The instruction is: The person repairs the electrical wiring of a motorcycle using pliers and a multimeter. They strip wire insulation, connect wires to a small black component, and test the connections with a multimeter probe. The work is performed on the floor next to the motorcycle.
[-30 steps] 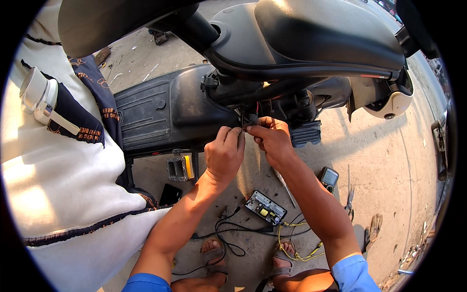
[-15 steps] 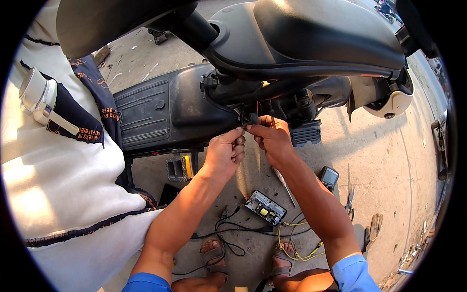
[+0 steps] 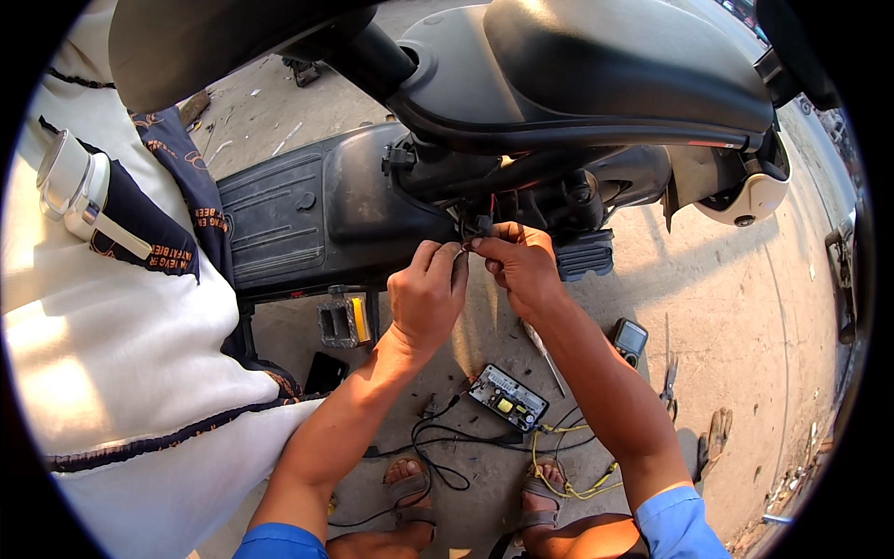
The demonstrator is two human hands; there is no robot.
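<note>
My left hand (image 3: 424,291) and my right hand (image 3: 521,267) meet fingertip to fingertip below the middle of a black electric bike (image 3: 372,200). Thumb and index finger of my right hand pinch a thin wire that comes down from a dark bundle of wires (image 3: 480,222) under the bike's frame. The closed fingertips of my left hand press at the same spot on the wire; its end is hidden between the fingers. A red wire (image 3: 493,203) shows just above my right hand.
On the ground lie an opened circuit board case (image 3: 509,398), black cable (image 3: 447,438), yellow wire (image 3: 582,489), a multimeter (image 3: 630,338), scissors (image 3: 670,382), a screwdriver (image 3: 543,354), a glove (image 3: 715,440) and a phone (image 3: 326,373). A pale cover (image 3: 121,354) drapes the left side.
My left hand has turned, its knuckles raised and fingers pointing more upward, and its forearm has shifted slightly. My right hand stays in nearly the same place.
</note>
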